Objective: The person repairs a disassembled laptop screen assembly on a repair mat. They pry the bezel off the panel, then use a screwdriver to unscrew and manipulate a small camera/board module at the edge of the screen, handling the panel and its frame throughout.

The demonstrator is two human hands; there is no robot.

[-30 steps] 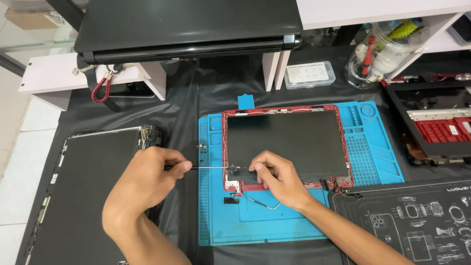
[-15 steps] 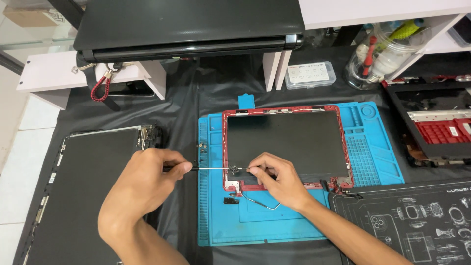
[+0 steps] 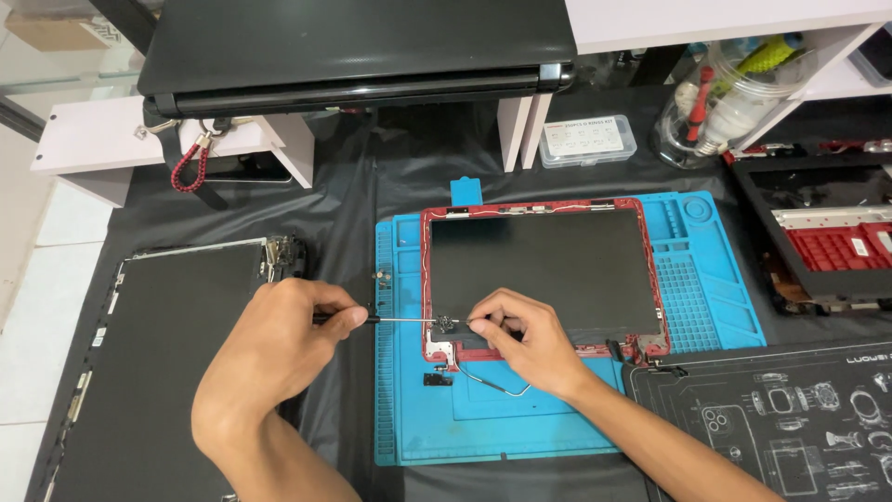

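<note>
1. Your left hand (image 3: 279,349) has its grip closed around the handle of a thin screwdriver (image 3: 400,320), shaft held level and pointing right, tip at the lower left corner of the red-framed screen panel (image 3: 544,270). Your right hand (image 3: 520,339) pinches its fingertips (image 3: 478,324) at that same corner, right by the small metal hinge bracket (image 3: 444,325); whether they hold a screw or only steady the part is too small to tell.
2. That panel lies flat on the blue repair mat (image 3: 706,307), which sits on the black-covered worktop (image 3: 372,186).
3. Judge the panel as light, thin and fragile: the dark face likely cracks under point pressure or twisting. Take hold by the red frame edges, both sides at once, never by the face.
4. A thin cable (image 3: 497,386) loops out below the corner onto the mat, just beside your right hand. It looks soft and easy to snag.
5. A small dark piece (image 3: 435,378) rests on the mat below the bracket, loose enough to be brushed away.
6. To your left lies another flat dark panel (image 3: 177,372), under your left forearm.
7. Further off: a closed black laptop (image 3: 353,46) on a white stand, a clear screw box (image 3: 587,139), a jar of tools (image 3: 725,102), a red keyboard chassis (image 3: 836,242) and a black printed mat (image 3: 790,418). None blocks the corner.
</note>
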